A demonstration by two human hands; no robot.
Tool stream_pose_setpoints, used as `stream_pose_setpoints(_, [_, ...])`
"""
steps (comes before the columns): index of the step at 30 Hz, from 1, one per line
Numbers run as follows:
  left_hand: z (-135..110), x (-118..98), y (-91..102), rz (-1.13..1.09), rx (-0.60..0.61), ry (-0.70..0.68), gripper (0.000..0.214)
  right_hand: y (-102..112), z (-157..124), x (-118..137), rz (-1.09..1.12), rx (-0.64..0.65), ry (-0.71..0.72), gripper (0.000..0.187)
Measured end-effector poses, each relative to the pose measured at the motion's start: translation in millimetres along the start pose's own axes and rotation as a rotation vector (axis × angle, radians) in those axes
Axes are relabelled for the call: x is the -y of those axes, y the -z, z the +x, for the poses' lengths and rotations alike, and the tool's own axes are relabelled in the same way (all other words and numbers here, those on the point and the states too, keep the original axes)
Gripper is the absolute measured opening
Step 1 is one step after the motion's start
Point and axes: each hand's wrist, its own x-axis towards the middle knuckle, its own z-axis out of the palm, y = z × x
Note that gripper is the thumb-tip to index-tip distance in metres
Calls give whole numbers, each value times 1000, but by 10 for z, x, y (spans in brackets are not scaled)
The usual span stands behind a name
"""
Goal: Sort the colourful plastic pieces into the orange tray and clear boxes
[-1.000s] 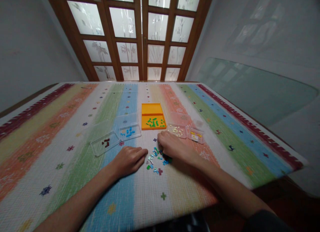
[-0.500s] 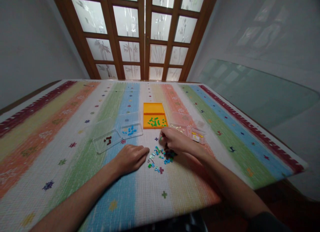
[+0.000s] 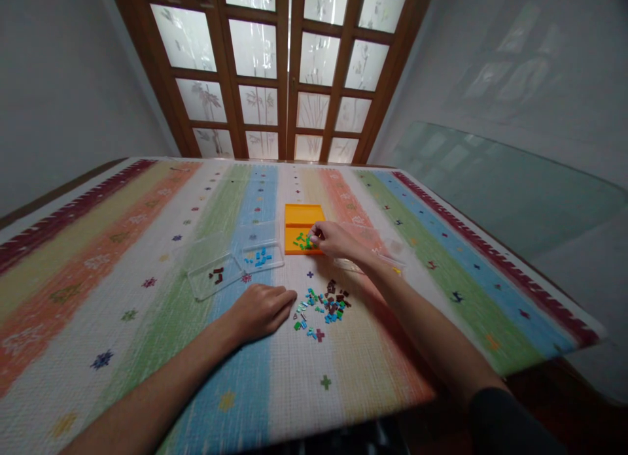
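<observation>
My right hand [image 3: 330, 238] reaches over the orange box [image 3: 300, 218], its fingertips pinched just above the green pieces [image 3: 302, 241] in the box. What it pinches is too small to make out. My left hand [image 3: 261, 308] rests flat on the striped cloth, fingers together, holding nothing, just left of a small pile of mixed pieces [image 3: 322, 307] in blue, green, dark red and white.
Left of the orange box stand a clear box with blue pieces [image 3: 262, 257] and a clear box with dark red pieces [image 3: 214, 275]. More clear boxes [image 3: 392, 253] lie behind my right forearm. The striped table cloth [image 3: 122, 291] ends at the near edge; a wooden glass-paned door stands behind.
My right hand has lifted from the mixed pile and moved forward to the orange box. The pile now shows in full. My left hand has stayed put.
</observation>
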Motion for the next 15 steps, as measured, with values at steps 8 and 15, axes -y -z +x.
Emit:
stream_pose_setpoints(8, [10, -16, 22, -21, 21, 10, 25, -91, 158, -41, -121, -35, 18, 16])
stream_pose_setpoints(15, [12, -23, 24, -8, -21, -2, 27, -113, 164, -61, -247, -46, 58, 21])
